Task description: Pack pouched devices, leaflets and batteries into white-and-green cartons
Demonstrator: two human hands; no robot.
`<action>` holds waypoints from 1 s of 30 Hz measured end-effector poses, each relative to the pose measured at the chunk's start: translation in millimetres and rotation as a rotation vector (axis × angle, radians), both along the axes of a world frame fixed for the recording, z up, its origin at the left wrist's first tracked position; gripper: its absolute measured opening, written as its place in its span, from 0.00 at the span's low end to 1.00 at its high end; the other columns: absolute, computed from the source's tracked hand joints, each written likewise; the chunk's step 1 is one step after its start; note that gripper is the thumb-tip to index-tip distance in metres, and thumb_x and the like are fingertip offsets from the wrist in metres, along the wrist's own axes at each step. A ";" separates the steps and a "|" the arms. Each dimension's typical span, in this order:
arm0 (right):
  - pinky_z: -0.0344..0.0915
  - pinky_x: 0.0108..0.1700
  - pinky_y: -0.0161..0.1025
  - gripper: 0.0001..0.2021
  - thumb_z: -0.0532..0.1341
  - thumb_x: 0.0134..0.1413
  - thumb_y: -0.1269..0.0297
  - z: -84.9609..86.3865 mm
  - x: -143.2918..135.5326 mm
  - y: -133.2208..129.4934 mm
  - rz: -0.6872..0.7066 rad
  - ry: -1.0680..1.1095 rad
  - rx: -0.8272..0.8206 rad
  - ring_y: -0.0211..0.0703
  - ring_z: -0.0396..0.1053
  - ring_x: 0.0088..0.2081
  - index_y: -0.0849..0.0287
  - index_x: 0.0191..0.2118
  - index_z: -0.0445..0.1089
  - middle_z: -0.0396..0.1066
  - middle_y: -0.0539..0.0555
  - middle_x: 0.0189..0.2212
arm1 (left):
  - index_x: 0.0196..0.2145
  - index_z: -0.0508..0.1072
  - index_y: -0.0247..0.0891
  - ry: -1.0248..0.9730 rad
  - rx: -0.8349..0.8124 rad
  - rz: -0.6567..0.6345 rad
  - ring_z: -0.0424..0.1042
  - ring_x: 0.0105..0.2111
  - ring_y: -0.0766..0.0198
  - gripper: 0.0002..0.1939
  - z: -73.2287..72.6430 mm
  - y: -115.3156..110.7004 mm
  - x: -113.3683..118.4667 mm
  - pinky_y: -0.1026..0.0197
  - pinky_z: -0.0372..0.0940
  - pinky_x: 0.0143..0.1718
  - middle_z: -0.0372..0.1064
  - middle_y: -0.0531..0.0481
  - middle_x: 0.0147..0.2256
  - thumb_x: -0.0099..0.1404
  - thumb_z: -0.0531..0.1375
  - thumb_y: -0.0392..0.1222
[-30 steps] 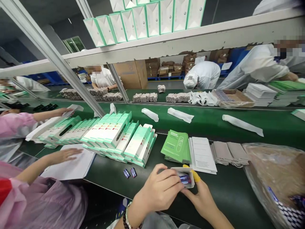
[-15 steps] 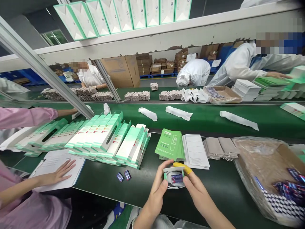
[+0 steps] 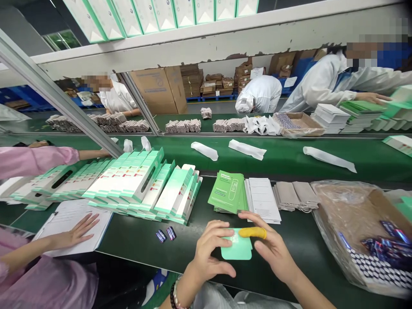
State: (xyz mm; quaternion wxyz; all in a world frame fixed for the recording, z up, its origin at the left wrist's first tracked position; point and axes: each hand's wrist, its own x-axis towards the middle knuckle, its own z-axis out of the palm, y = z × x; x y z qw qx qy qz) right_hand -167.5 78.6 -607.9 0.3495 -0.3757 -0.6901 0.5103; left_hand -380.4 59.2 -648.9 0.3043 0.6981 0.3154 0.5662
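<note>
A carton with a mint-green end flap (image 3: pixel 236 251) faces me just above the dark bench, low in the middle of the view. My left hand (image 3: pixel 209 249) has its fingers over the flap's left side, its thumb held apart below. On the flap's upper edge rests the index finger of my right hand (image 3: pixel 270 244), which wears a yellow finger cot (image 3: pixel 253 232). The other right fingers are spread. The carton's inside is hidden. Two loose batteries (image 3: pixel 166 234) lie on the bench to the left. Beyond my hands are green booklets (image 3: pixel 227 192) and white leaflets (image 3: pixel 262 199).
Grey pouches (image 3: pixel 294 195) and a plastic-lined box of batteries (image 3: pixel 380 266) stand right. White-and-green cartons (image 3: pixel 135 178) are stacked left, near a co-worker's hand (image 3: pixel 77 234) on a clipboard (image 3: pixel 99 240). White sleeves (image 3: pixel 247 149) lie on the green belt (image 3: pixel 280 156). People work beyond.
The carton's open end, with batteries showing inside, is now covered by the green flap. My right hand has opened away from the carton's side. My left fingers have shifted onto the flap.
</note>
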 end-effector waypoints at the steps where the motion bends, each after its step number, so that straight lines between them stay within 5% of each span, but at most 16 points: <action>1: 0.50 0.65 0.57 0.15 0.59 0.61 0.55 0.5 2.2 -0.6 0.023 -0.079 0.114 0.57 0.51 0.65 0.51 0.51 0.70 0.60 0.56 0.61 | 0.43 0.70 0.40 0.010 -0.015 0.002 0.72 0.49 0.50 0.19 1.8 -1.2 -0.5 0.44 0.64 0.51 0.75 0.42 0.43 0.60 0.66 0.53; 4: 0.55 0.64 0.53 0.25 0.64 0.58 0.65 1.3 1.9 -3.0 0.061 -0.245 0.358 0.52 0.55 0.63 0.52 0.60 0.60 0.64 0.58 0.58 | 0.42 0.70 0.40 0.057 -0.010 0.017 0.71 0.50 0.52 0.10 8.3 -4.5 1.7 0.47 0.67 0.48 0.74 0.43 0.44 0.63 0.64 0.38; 7: 0.64 0.58 0.45 0.26 0.60 0.60 0.73 2.1 -2.3 -3.1 0.070 -0.247 0.420 0.45 0.63 0.56 0.54 0.62 0.56 0.69 0.58 0.53 | 0.38 0.72 0.40 0.029 -0.065 0.042 0.71 0.48 0.55 0.09 15.2 -5.4 5.6 0.50 0.67 0.47 0.75 0.46 0.42 0.61 0.65 0.31; 12: 0.66 0.55 0.44 0.20 0.60 0.60 0.74 11.7 -4.7 -0.6 0.060 -0.157 0.351 0.45 0.65 0.54 0.52 0.56 0.63 0.69 0.56 0.52 | 0.31 0.74 0.40 -0.191 -0.434 0.039 0.71 0.42 0.58 0.08 28.0 -4.5 11.9 0.55 0.66 0.44 0.75 0.48 0.36 0.56 0.70 0.41; 15: 0.66 0.55 0.42 0.17 0.60 0.61 0.73 20.3 -4.6 -1.8 0.035 -0.166 0.279 0.43 0.66 0.53 0.52 0.53 0.66 0.70 0.55 0.50 | 0.32 0.75 0.40 -0.228 -0.493 0.037 0.70 0.41 0.58 0.09 32.0 -5.6 13.2 0.56 0.65 0.43 0.74 0.48 0.36 0.57 0.69 0.44; 19: 0.65 0.56 0.39 0.14 0.59 0.62 0.71 27.0 -4.5 -5.6 0.040 -0.249 0.174 0.41 0.66 0.54 0.50 0.51 0.66 0.68 0.53 0.53 | 0.34 0.74 0.41 -0.129 -0.387 0.016 0.69 0.44 0.57 0.09 28.8 -7.2 10.2 0.53 0.65 0.45 0.74 0.47 0.40 0.58 0.69 0.42; 26: 0.64 0.57 0.39 0.15 0.58 0.63 0.70 27.1 -2.4 -8.4 0.036 -0.279 0.165 0.41 0.65 0.56 0.50 0.53 0.64 0.67 0.53 0.54 | 0.44 0.71 0.41 0.115 0.061 0.042 0.68 0.48 0.54 0.13 16.5 -2.8 2.2 0.49 0.69 0.45 0.73 0.44 0.45 0.62 0.65 0.36; 30: 0.66 0.57 0.40 0.16 0.58 0.62 0.69 27.3 -2.8 -9.2 0.017 -0.270 0.181 0.43 0.66 0.55 0.50 0.54 0.65 0.69 0.54 0.53 | 0.45 0.71 0.40 0.138 0.092 0.052 0.69 0.48 0.54 0.13 14.8 -2.4 1.9 0.48 0.70 0.45 0.73 0.43 0.44 0.62 0.65 0.37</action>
